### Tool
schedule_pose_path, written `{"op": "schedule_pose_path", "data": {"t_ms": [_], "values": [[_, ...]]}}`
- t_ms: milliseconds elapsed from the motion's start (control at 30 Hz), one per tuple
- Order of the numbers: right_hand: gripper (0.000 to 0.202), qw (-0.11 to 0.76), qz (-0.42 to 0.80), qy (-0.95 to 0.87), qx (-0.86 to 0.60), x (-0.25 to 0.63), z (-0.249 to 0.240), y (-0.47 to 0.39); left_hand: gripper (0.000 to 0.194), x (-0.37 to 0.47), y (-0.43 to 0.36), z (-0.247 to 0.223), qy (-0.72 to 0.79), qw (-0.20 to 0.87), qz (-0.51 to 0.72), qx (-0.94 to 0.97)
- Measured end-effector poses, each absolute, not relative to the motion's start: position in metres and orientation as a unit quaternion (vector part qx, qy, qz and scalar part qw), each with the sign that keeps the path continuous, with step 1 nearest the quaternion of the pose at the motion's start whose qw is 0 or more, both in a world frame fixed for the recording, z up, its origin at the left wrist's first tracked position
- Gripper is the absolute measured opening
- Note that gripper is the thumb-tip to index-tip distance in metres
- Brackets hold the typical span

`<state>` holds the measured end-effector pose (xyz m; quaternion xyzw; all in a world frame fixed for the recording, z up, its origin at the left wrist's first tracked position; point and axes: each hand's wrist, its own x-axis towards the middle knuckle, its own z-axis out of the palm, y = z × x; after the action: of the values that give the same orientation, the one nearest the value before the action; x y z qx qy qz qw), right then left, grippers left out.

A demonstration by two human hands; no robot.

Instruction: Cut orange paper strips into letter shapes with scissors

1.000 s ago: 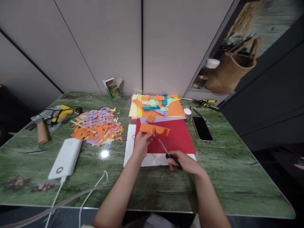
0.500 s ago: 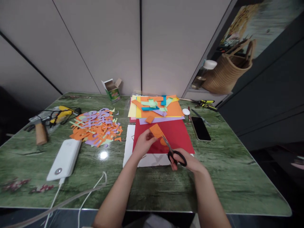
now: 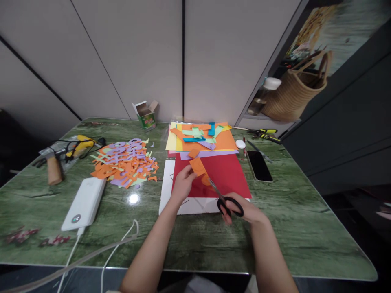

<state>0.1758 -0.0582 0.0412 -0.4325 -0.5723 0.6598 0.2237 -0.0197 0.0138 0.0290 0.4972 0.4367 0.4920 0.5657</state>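
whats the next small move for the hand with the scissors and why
Probably one small snip with the scissors: the right hand has their tips at the lower part of the orange paper, while the left hand grips its upper part, which should steady it.

We've got scrap pile (image 3: 125, 162) left of sheets (image 3: 227, 175), power bank (image 3: 85, 201) before pile, box (image 3: 147, 121) behind it, phone (image 3: 259, 166) right of sheets.

You look out from your own head, facing forward and down across the green table (image 3: 293, 236), with your left hand (image 3: 183, 183) and right hand (image 3: 241, 208) near mid-view and pale panels (image 3: 137, 53) beyond.
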Motion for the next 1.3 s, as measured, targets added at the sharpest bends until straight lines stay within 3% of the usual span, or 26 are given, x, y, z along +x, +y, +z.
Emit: {"op": "schedule_pose_path", "data": {"t_ms": [600,1300], "values": [[0.043,0.206,0.648,-0.554,-0.480,0.167,0.042,-0.055,0.033,-0.013,0.009,0.026,0.408,0.623,0.487,0.456],[0.041,0.284,0.667,-0.512,-0.460,0.161,0.031,-0.055,0.028,-0.007,0.001,0.035,0.405,0.571,0.491,0.518]]}}
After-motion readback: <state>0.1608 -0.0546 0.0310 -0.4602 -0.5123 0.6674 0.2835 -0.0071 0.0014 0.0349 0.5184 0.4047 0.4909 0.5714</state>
